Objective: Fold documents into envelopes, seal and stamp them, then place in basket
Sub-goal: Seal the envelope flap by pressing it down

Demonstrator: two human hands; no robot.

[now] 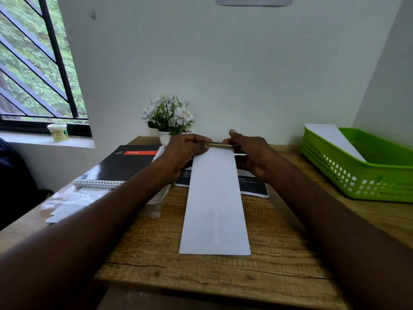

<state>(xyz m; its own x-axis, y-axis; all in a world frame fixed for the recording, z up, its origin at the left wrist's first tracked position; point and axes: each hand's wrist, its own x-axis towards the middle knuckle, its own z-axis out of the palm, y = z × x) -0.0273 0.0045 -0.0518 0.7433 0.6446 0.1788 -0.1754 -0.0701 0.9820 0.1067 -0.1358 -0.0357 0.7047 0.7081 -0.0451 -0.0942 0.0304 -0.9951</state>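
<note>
Because the white envelope [215, 204] lies with its long axis running straight away from me down the middle of the frame, its far short end is where both my hands meet. My left hand [186, 153] pinches that end from the left and my right hand [252, 153] from the right, fingers narrowed on the thin flap edge; both are about equally near. I judge the flap is being folded or sealed. The envelope is smooth, flat, matte paper on the rough-grained wooden counter [279, 253]. The green perforated plastic basket [357, 173], at the right edge of the frame, already holds a white sheet or envelope and sits nearer my right hand.
</note>
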